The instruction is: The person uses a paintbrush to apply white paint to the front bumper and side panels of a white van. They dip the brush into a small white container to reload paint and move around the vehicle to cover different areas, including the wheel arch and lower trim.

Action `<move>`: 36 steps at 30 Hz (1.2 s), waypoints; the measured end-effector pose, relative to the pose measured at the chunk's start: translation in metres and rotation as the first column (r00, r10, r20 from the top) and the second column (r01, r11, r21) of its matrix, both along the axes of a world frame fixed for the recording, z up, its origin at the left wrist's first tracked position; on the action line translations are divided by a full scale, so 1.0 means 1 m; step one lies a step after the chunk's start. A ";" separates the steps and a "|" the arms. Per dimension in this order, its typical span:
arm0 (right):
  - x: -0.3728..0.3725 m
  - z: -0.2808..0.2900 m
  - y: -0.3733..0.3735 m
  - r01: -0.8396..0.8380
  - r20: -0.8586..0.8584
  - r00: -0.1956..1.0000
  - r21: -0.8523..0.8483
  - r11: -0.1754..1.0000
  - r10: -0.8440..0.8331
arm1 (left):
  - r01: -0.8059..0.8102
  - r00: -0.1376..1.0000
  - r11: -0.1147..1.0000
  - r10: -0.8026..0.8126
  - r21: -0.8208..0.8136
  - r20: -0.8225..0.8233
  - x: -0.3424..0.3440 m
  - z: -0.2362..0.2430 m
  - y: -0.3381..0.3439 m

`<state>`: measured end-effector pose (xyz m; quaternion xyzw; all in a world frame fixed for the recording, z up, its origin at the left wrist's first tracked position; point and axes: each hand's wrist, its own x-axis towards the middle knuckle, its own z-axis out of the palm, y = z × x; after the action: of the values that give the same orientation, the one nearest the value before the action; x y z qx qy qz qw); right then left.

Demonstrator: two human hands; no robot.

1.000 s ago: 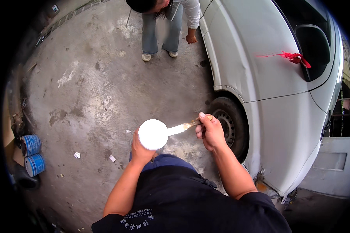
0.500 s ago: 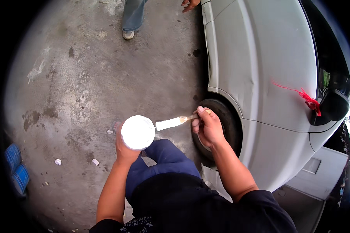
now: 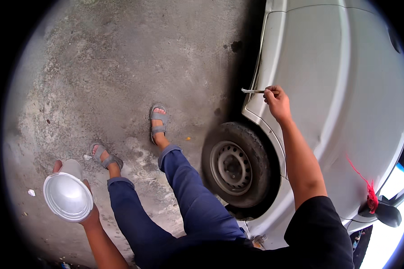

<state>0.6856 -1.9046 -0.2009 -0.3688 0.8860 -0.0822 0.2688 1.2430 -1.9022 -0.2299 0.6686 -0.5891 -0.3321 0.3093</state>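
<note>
1. The left hand (image 3: 91, 214), at the lower left of my view, is wrapped around the sides of a white tub (image 3: 68, 197). I see the tub tilted, its pale round end turned toward my camera (the level of any contents I cannot make out).
2. The right hand (image 3: 278, 104) is closed on the handle of a paintbrush (image 3: 256, 92). I see the brush nearly edge-on, its whitened bristles pointing left, well apart from the tub.
3. Behind the brush lies the side of a silver-white vehicle (image 3: 321, 85); whether the bristles touch the bodywork I cannot tell.
4. Between the two hands, nearer the right, I note a front wheel (image 3: 231, 168), a dark tyre on a grey, perforated rim.
5. At lower right, a red ribbon (image 3: 371, 197) hangs on a dark side mirror (image 3: 387, 214).
6. Below, on the concrete floor (image 3: 121, 67), I see two feet in grey sandals (image 3: 159, 121) and dark blue trousers (image 3: 191, 193).
</note>
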 end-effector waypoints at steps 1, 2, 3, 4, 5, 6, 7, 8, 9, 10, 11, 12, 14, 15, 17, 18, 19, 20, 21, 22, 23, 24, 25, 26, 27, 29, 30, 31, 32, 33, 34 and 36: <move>-0.020 -0.023 -0.004 -0.148 -0.136 0.977 0.128 0.981 0.165 | -0.011 1.000 1.000 0.012 -0.014 0.021 -0.008 -0.025 -0.003; -0.036 -0.040 -0.010 -0.246 -0.136 0.950 0.232 0.941 0.282 | -0.036 0.998 0.999 0.037 -0.021 0.047 -0.013 -0.039 -0.003; -0.051 -0.056 -0.013 -0.335 -0.121 0.912 0.330 0.883 0.392 | -0.058 0.995 0.998 0.060 -0.031 0.074 -0.020 -0.052 -0.003; -0.064 -0.071 -0.013 -0.414 -0.095 0.865 0.421 0.807 0.493 | -0.071 0.996 0.994 0.075 -0.079 0.056 -0.029 -0.067 -0.004; -0.077 -0.086 -0.008 -0.446 -0.088 0.832 0.481 0.755 0.548 | -0.085 0.994 0.994 0.089 -0.074 0.055 -0.038 -0.078 -0.005; -0.088 -0.101 0.000 -0.473 -0.077 0.797 0.537 0.699 0.599 | -0.098 0.993 0.993 0.102 -0.071 0.054 -0.047 -0.089 -0.006; -0.099 -0.114 0.007 -0.494 -0.065 0.761 0.588 0.641 0.646 | -0.109 0.992 0.991 0.113 -0.072 0.053 -0.054 -0.100 -0.006; -0.105 -0.123 0.015 -0.486 -0.025 0.762 0.639 0.597 0.647 | -0.113 0.991 0.992 0.116 -0.056 0.063 -0.059 -0.105 -0.003; -0.111 -0.131 0.023 -0.510 -0.015 0.732 0.652 0.562 0.681 | -0.119 0.990 0.992 0.122 -0.044 0.070 -0.065 -0.113 0.000; -0.116 -0.137 0.030 -0.531 -0.006 0.701 0.662 0.528 0.713 | -0.112 0.991 0.993 0.114 -0.039 0.068 -0.068 -0.118 0.000; -0.120 -0.141 0.037 -0.551 0.001 0.668 0.672 0.494 0.744 | -0.106 0.992 0.994 0.108 -0.037 0.066 -0.071 -0.122 0.002; -0.123 -0.143 0.044 -0.599 0.049 0.655 0.643 0.478 0.754 | -0.110 0.992 0.994 0.112 -0.024 0.061 -0.074 -0.125 0.004; -0.124 -0.145 0.054 -0.655 0.086 0.599 0.625 0.426 0.796 | -0.119 0.992 0.993 0.119 -0.004 0.052 -0.078 -0.130 0.009; -0.122 -0.146 0.056 -0.682 0.102 0.570 0.613 0.400 0.815 | -0.105 0.992 0.994 0.104 0.002 0.064 -0.078 -0.131 0.011; -0.118 -0.147 0.055 -0.759 0.213 0.505 0.572 0.312 0.837 | -0.077 0.993 0.997 0.076 0.010 0.086 -0.078 -0.132 0.014; -0.117 -0.147 0.054 -0.785 0.268 0.492 0.549 0.288 0.828 | -0.074 0.993 0.997 0.073 0.012 0.091 -0.080 -0.132 0.013; -0.117 -0.147 0.052 -0.810 0.322 0.476 0.523 0.265 0.818 | -0.071 0.993 0.997 0.070 0.013 0.096 -0.081 -0.131 0.012; -0.119 -0.149 0.054 -0.819 0.326 0.453 0.521 0.242 0.830 | -0.069 0.993 0.998 0.067 0.014 0.100 -0.083 -0.131 0.011; -0.123 -0.149 0.053 -0.798 0.305 0.482 0.541 0.267 0.821 | -0.087 0.993 0.996 0.085 0.015 0.085 -0.085 -0.131 0.010; -0.127 -0.148 0.052 -0.775 0.284 0.510 0.560 0.291 0.812 | -0.105 0.992 0.994 0.103 0.017 0.070 -0.088 -0.131 0.010; -0.129 -0.147 0.048 -0.753 0.262 0.538 0.578 0.316 0.801 | -0.122 0.991 0.992 0.121 0.018 0.056 -0.089 -0.131 0.009; -0.134 -0.148 0.040 -0.716 0.227 0.568 0.611 0.338 0.791 | -0.122 0.991 0.992 0.121 0.015 0.057 -0.090 -0.132 0.007; -0.141 -0.149 0.029 -0.694 0.194 0.597 0.612 0.380 0.778 | -0.121 0.991 0.993 0.120 0.013 0.057 -0.090 -0.133 0.005; -0.146 -0.148 0.019 -0.669 0.155 0.603 0.633 0.390 0.782 | -0.119 0.991 0.993 0.118 0.015 0.058 -0.090 -0.133 0.005; -0.150 -0.147 0.011 -0.644 0.119 0.607 0.652 0.400 0.786 | -0.088 0.995 0.996 0.088 0.012 0.055 -0.087 -0.135 0.005; -0.155 -0.146 -0.004 -0.676 0.035 0.575 0.583 0.450 0.817 | -0.029 0.999 1.000 0.029 0.000 0.046 -0.080 -0.137 0.007; -0.153 -0.143 -0.005 -0.678 0.010 0.573 0.568 0.467 0.820 | -0.039 0.998 0.999 0.039 -0.006 0.041 -0.080 -0.136 0.008; -0.150 -0.142 -0.002 -0.678 0.041 0.584 0.574 0.459 0.811 | -0.048 0.998 0.999 0.049 -0.012 0.035 -0.081 -0.135 0.009; -0.143 -0.142 0.003 -0.677 0.076 0.593 0.586 0.445 0.801 | -0.060 0.998 0.998 0.060 -0.010 0.027 -0.082 -0.137 0.010; -0.138 -0.143 0.008 -0.677 0.112 0.602 0.595 0.432 0.790 | -0.064 0.998 0.998 0.064 -0.008 0.021 -0.083 -0.138 0.009; -0.139 -0.147 0.018 -0.735 0.172 0.555 0.559 0.384 0.814 | -0.068 0.998 0.998 0.068 -0.006 0.016 -0.085 -0.138 0.009; -0.133 -0.150 0.036 -0.744 0.249 0.552 0.578 0.336 0.796 | -0.052 0.996 0.999 0.052 0.007 0.075 -0.084 -0.139 0.008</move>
<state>0.5530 -1.8690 -0.3507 -0.6329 0.5870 0.3676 0.3459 1.1589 -1.8945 -0.3693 0.6970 -0.5811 -0.3016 0.2925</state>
